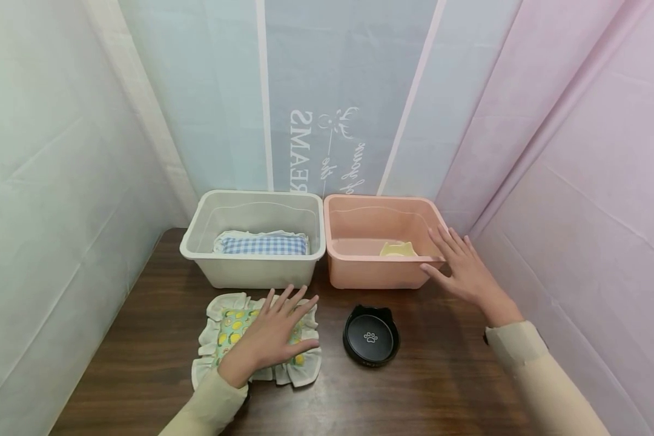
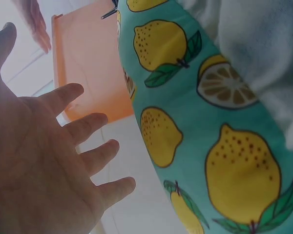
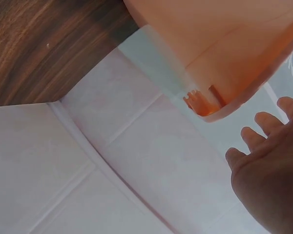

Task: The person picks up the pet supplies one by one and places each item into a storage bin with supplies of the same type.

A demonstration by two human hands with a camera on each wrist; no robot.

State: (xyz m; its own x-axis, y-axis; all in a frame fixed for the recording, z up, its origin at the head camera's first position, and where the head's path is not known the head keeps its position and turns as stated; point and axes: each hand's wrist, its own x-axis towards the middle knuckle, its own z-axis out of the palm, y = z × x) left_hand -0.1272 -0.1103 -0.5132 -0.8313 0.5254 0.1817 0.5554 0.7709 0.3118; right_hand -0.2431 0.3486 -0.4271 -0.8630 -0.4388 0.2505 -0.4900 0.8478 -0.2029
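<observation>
My left hand (image 1: 269, 333) hovers with fingers spread over a small ruffled cushion (image 1: 234, 324) printed with lemons. In the left wrist view the lemon cushion (image 2: 200, 122) fills the right side, apart from the fingers (image 2: 95, 124). My right hand (image 1: 462, 266), fingers straight and spread, is at the right front corner of the pink bin (image 1: 384, 275), holding nothing. Inside that bin a yellow, ear-shaped rim (image 1: 398, 249) shows; the rest is hidden by the front wall. A black cat-eared pet bowl (image 1: 370, 337) with a paw print sits on the table between the hands.
A light grey bin (image 1: 253, 272) stands left of the pink one, side by side, with a blue checked cushion (image 1: 264, 244) inside. Both stand on a dark wooden table (image 1: 142, 363). Fabric curtains (image 1: 349, 72) hang behind and along both sides.
</observation>
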